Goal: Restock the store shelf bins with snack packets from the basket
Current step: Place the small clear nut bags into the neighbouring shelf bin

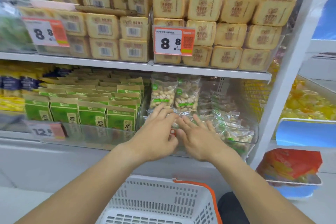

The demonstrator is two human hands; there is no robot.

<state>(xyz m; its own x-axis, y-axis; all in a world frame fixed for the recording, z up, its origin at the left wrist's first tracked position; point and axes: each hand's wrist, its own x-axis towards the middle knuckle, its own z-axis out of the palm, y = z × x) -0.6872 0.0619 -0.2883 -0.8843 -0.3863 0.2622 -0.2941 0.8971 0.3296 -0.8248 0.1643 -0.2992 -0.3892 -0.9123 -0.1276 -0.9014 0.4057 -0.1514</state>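
Head view: left hand (160, 132) and right hand (198, 136), fingers spread and holding nothing, press nut packets (172, 94) upright in the clear bin (241, 143), probably tidying; basket (160, 203) waits below.

orange price tag (174, 41) reading 8.8 on upper shelf, fronting stacked toast packs (236, 10).

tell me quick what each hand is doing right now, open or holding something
Left hand: open, fingers straight, reaching onto the clear peanut snack packets in the transparent shelf bin.
Right hand: open, fingers spread, holding nothing.
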